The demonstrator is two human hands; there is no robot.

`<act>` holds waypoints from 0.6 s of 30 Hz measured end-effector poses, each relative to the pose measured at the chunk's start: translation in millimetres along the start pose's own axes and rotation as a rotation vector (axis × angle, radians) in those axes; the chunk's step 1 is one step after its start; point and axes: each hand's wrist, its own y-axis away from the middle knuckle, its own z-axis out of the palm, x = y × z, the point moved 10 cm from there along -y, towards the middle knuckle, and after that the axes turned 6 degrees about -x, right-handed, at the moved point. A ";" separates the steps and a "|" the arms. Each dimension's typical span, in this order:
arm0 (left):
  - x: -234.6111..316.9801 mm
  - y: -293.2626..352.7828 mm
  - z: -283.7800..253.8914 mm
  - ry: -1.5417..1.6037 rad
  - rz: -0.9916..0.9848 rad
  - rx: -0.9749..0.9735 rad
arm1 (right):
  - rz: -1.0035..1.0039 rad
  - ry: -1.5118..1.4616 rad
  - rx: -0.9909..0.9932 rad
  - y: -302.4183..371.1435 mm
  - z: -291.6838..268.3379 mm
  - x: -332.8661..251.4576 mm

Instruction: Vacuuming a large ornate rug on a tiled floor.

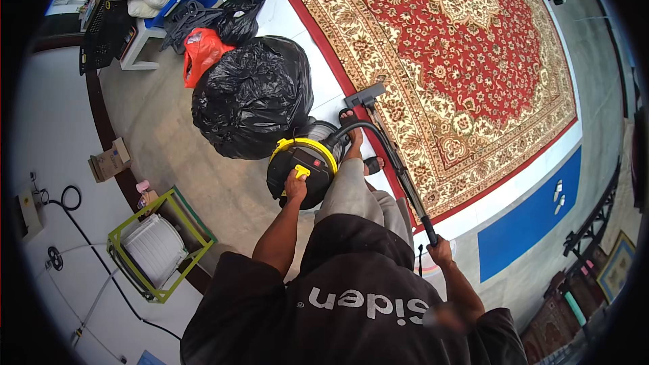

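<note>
A canister vacuum cleaner with a black lid, yellow rim and silvery drum stands beside my legs. My left hand is closed round the yellow handle on top of its lid. In my right hand is the upper end of the vacuum wand, fingers wrapped round it. The wand slants away to a grey floor head, which lies at the border of a red and cream patterned carpet. From the lid a black ribbed hose arches over toward the wand.
A large black garbage bag sits right behind the vacuum, a red plastic bag beyond it. At left are a green-framed hose reel and a cardboard box. A blue mat with white slippers lies right.
</note>
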 end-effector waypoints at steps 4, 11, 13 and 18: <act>14.0 4.8 13.6 0.009 0.011 -0.001 | -0.047 0.057 0.077 34.2 -9.6 0.9; 19.8 -11.5 20.2 -0.038 -0.007 -0.012 | -0.046 0.088 0.098 13.6 25.0 -13.7; 30.5 -16.4 12.8 -0.043 0.006 0.016 | -0.085 0.024 0.139 12.0 45.3 4.2; 30.3 -15.4 2.5 -0.113 0.116 0.002 | 0.139 0.001 0.001 48.4 106.4 70.5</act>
